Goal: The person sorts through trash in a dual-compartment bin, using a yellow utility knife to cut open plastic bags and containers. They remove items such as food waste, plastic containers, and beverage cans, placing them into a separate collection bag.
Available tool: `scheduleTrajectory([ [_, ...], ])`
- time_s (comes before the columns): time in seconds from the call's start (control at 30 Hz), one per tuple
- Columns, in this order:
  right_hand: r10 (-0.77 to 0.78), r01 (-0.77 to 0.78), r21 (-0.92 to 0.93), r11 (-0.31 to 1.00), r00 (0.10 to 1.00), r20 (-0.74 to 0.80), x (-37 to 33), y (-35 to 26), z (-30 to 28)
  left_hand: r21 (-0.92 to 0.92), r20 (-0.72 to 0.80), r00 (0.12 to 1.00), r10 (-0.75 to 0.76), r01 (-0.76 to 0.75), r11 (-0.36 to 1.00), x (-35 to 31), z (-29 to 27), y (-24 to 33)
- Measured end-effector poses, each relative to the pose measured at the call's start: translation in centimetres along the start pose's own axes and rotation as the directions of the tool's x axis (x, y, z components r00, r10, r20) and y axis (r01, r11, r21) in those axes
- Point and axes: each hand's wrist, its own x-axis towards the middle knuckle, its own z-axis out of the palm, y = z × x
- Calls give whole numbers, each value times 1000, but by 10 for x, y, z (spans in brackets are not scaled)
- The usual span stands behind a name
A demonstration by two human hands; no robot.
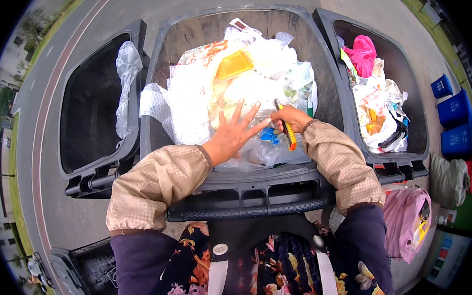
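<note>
My left hand (228,138) lies with fingers spread over the pale plastic bags (265,84) in the dark wheeled bin (242,19) before me. Gripped in my right hand (295,117) is a yellow-and-black utility knife (290,136), held close to the left fingertips. Whether its blade is out, I cannot tell. A blue scrap (269,135) shows just below the hands. Farther back, an orange-yellow plastic tray (235,65) rests on the heap. White bubble wrap (187,104) covers the heap's left side and hangs over the rim.
Clear plastic film (128,83) drapes over the left bin lid or bin (85,118). On the right, another bin (411,85) holds mixed bags, one bright pink (362,54). A pink sack (407,221), a grey-green sack (445,179) and blue bins (453,112) stand farther right.
</note>
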Motion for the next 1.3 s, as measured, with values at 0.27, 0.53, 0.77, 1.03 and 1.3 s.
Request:
scheduleTrajectory([
  [0.27, -189, 222, 124, 967, 954, -235, -32, -44, -18, 137, -122, 973, -196, 212, 968, 78, 72, -31],
  [0.53, -351, 599, 372, 709, 758, -551, -39, -56, -55, -277, -268, 958, -100, 23, 961, 70, 44, -49],
  [0.77, -378, 612, 373, 698, 757, -533, -27, -55, -52, -372, -374, 894, -247, 99, 923, -3, -56, -79],
  [1.03, -355, 528, 310, 791, 808, -470, -23, -53, -44, -805, -399, 693, -600, 49, 592, -102, -98, -158],
  [1.3, -352, 507, 288, 813, 821, -450, -19, -49, -42, -638, -573, 349, -741, 378, 671, -222, -73, -275],
])
